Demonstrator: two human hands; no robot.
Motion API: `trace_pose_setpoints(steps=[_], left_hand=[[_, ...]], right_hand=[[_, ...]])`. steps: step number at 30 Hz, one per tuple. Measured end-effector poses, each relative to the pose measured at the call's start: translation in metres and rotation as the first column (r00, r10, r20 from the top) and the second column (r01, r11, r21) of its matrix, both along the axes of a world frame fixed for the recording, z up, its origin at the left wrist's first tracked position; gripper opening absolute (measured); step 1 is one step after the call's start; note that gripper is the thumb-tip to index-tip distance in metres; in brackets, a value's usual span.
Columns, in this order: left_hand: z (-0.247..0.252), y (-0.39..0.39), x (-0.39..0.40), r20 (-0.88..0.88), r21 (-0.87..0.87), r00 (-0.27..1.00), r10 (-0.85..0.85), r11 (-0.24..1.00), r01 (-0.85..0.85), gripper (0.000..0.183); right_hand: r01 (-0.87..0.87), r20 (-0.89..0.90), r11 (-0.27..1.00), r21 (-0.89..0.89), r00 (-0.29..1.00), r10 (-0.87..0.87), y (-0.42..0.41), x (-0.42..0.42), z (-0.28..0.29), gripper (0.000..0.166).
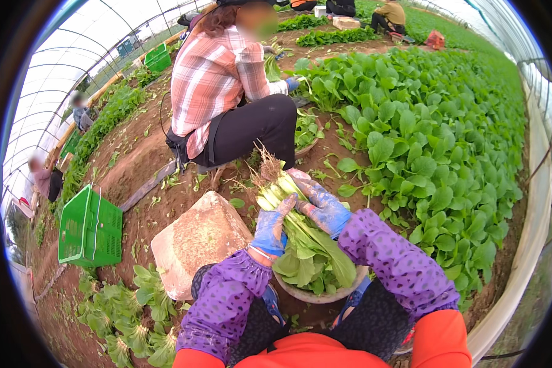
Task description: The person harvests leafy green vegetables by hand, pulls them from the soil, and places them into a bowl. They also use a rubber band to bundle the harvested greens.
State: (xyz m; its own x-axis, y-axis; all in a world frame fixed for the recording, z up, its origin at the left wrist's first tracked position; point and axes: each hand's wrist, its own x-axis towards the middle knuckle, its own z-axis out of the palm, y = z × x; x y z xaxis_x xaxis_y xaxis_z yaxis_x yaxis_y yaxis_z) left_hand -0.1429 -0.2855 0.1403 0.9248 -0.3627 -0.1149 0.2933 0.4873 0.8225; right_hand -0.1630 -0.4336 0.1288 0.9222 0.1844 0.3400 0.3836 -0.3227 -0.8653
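Both my hands, in soil-stained blue gloves, hold one bunch of leafy greens. My left hand grips the pale stems from the left, thumb on top. From the right, my right hand closes around the same stems. Soil-covered roots point away from me, while the leaves hang towards me over a round basin. More leaves lie in that basin, which stands between my feet; its inside is mostly hidden.
A stained foam block sits left of my hands, with pulled greens below it. Further left stands a green plastic crate. A co-worker in a plaid shirt sits ahead. Growing greens fill the right side.
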Motion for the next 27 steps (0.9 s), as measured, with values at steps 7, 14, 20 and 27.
trace_pose_setpoints(steps=[7, 14, 20, 27], left_hand=[[-0.012, -0.003, 0.016, -0.231, -0.176, 0.967, -0.109, 0.982, 0.069, 0.034], [0.019, -0.01, 0.01, -0.14, -0.36, 0.947, -0.289, 0.906, 0.223, 0.038], [0.018, -0.006, 0.014, -0.044, -0.122, 0.99, -0.134, 0.984, 0.128, 0.036], [0.018, -0.017, 0.004, -0.105, 0.046, 0.994, 0.029, 0.999, -0.024, 0.04]], right_hand=[[0.208, 0.09, 0.897, -0.389, 0.978, -0.188, 0.009, -0.003, 0.008, 0.065], [0.017, -0.121, 0.785, 0.62, 0.99, 0.074, -0.027, -0.003, 0.043, 0.066], [-0.041, -0.1, 0.975, 0.221, 0.993, 0.065, -0.018, -0.014, 0.069, 0.086], [0.017, -0.236, 0.974, -0.226, 0.969, -0.072, 0.008, -0.012, 0.04, 0.107]])
